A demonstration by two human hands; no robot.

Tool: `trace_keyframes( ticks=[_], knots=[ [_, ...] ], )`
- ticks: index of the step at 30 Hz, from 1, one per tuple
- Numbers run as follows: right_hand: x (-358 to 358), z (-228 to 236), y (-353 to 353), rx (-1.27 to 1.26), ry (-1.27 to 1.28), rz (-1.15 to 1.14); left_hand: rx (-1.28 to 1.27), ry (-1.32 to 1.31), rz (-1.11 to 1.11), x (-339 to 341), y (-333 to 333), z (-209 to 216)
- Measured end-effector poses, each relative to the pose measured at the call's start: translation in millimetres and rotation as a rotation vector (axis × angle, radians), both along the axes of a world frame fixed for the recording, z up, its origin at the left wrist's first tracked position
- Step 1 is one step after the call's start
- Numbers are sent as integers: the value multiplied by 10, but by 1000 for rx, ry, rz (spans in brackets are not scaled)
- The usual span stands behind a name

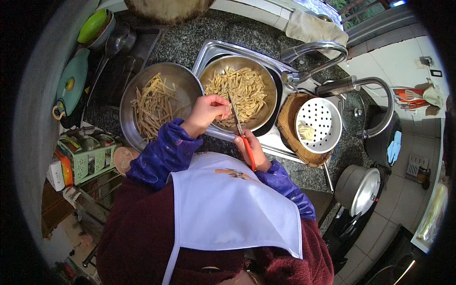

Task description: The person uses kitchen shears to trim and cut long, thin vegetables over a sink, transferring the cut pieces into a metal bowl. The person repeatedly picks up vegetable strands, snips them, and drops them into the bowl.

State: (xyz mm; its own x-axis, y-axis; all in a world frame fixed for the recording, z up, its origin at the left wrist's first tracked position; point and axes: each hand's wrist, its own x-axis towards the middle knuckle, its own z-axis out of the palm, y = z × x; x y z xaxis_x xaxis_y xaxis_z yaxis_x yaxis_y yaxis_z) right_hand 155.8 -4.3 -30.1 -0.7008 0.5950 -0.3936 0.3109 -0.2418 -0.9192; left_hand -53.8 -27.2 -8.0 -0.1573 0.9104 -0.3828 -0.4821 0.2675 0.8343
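My right hand is wrapped round the red handles of a pair of scissors. Their blades point away from me, over a metal bowl in the sink that holds many pale cut strips. Close by the blades, my left hand is closed in a pinch; whatever is between its fingertips is too small to make out. On the left, a wide metal bowl contains longer, browner strips, piled mostly along its left side.
Right of the sink, a white colander with a pale piece inside rests on a woven basket. Two curved taps reach over the counter. A lidded pot stands at the right, a green plastic basket at the left.
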Motion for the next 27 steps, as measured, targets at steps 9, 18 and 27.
trace_keyframes(
  ticks=[9, 18, 27],
  knots=[
    [5, 47, -8, -200, 145, -320, 315, 1039, 24, 76, 66, 4],
    [36, 0, -27, -171, 122, -273, -668, 1405, 232, -1439, -419, -419],
    [24, 17, -9, -103, 54, -212, -767, 1574, 42, -1383, -397, -425]
  ],
)
